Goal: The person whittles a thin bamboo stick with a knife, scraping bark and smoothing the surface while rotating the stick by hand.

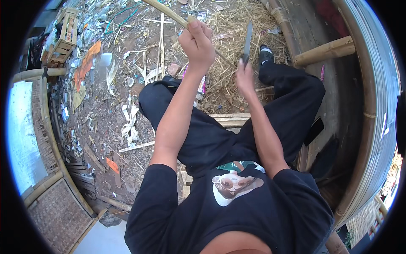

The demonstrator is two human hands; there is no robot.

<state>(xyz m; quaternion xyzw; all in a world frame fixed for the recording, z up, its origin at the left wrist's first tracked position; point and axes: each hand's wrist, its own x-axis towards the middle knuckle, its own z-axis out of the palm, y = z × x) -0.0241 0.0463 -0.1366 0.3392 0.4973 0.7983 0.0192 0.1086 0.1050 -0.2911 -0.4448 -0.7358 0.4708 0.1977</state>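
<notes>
My left hand (197, 42) is raised and wrapped around a long thin bamboo strip (165, 10) that slants from the upper left down toward my right hand. My right hand (244, 78) grips the handle of a knife (247, 40), its grey blade pointing up and away from me. The blade stands just right of the strip's lower end. I sit with black trousers (211, 135) spread over the ground, and a pile of dry straw-like shavings (230, 25) lies beyond my hands.
Bamboo offcuts, white shavings and litter cover the dirt (114, 106) on the left. A wooden crate (65, 31) stands at the far upper left. Woven bamboo panels (59, 216) lie lower left. Thick bamboo poles (325, 51) and a curved bamboo frame (376, 106) rise on the right.
</notes>
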